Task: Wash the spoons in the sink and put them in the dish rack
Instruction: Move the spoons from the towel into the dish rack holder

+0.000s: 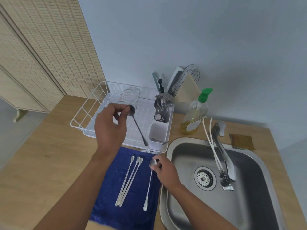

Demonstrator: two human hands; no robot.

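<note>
A: Where are the hands?

B: The left hand [109, 125] is raised over the rack [79, 113]. Its fingers [127, 110] pinch the bowl end of a dark spoon [137, 127], and the handle slants down and to the right, its tip near the rack's front cup [157, 135].

A: And the right?

B: The right hand [166, 170] is low, at the right edge of the blue towel [116, 213], just beside the sink [182, 146]. Its fingers [156, 167] close on the bowl of a silver spoon [149, 183] whose handle lies along the towel toward the person.

A: Any other spoons?

B: Three more [128, 181] lie together on the towel, left of the silver one, bowls pointing to the rack. Two of them touch along their length.

A: What is in the rack?

B: A clear measuring jug [129, 97] on its side at the back, partly behind the left hand. The rear cup [163, 112] holds cutlery and a small dial.

A: The sink?

B: Steel, with a strainer [204, 178] at the drain and the tap [222, 153] swung over the basin. I can't tell whether water runs. A soap bottle [194, 113] with a green pump stands on the desk [49, 155] between rack and tap, and a brown sponge [242, 141] lies behind the sink.
</note>
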